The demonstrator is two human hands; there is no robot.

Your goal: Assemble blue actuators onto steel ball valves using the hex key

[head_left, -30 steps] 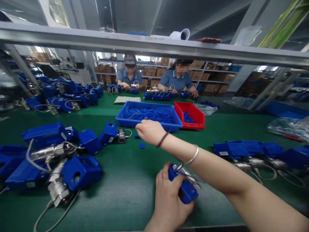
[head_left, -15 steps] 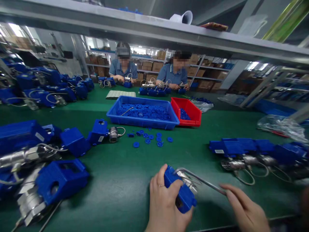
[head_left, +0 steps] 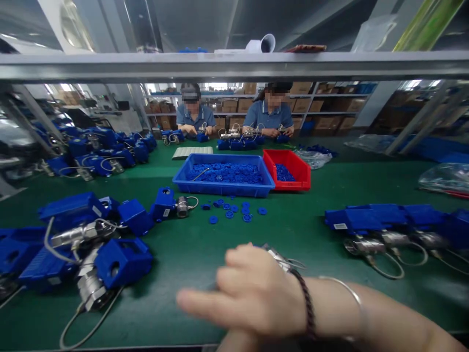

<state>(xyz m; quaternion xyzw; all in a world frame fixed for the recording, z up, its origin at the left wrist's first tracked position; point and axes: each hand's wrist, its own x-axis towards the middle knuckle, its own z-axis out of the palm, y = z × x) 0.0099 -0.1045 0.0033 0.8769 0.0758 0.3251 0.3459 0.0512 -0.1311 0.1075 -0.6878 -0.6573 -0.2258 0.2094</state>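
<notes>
One blue box-shaped housing with a silver metal fitting [head_left: 280, 260] lies near the middle of the green tabletop [head_left: 176, 274], mostly hidden by the right hand [head_left: 252, 288]. That hand crosses over the left hand [head_left: 237, 341], palm down, one finger stretched left and the others bent; whether either hand grips anything cannot be told. Beyond are one blue plastic tray [head_left: 224, 188], one red plastic bin [head_left: 293, 185] on its right, and about ten small blue plastic wheels [head_left: 229, 214] nearer. Two people [head_left: 195, 117] sit at the far side.
</notes>
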